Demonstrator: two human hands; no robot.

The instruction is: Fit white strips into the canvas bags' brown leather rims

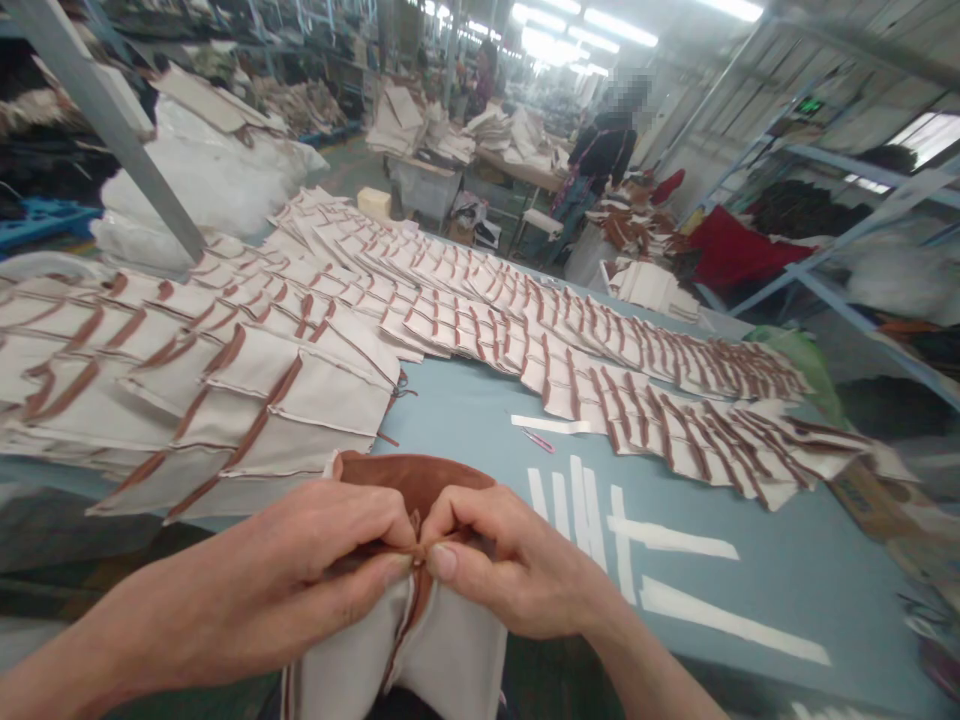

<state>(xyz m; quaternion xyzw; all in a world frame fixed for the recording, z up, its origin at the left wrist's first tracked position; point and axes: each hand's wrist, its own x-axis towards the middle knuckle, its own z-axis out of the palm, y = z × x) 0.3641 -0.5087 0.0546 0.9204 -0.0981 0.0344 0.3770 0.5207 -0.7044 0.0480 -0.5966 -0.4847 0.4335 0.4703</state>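
Note:
My left hand [300,570] and my right hand [502,565] meet at the near edge of the blue table [465,410]. Both pinch the brown top edge of a cream cloth pouch [435,640], fingers closed and thumbs touching at its seam. The pouch's brown lining [409,480] shows open behind my fingers. Its cream body hangs down toward me.
Long overlapping rows of cream pieces with brown trim [525,330] cover the table. White paper strips [637,535] and a small pink tool [538,440] lie to the right. A person [596,165] stands at a far table. White sacks [210,170] and shelving surround.

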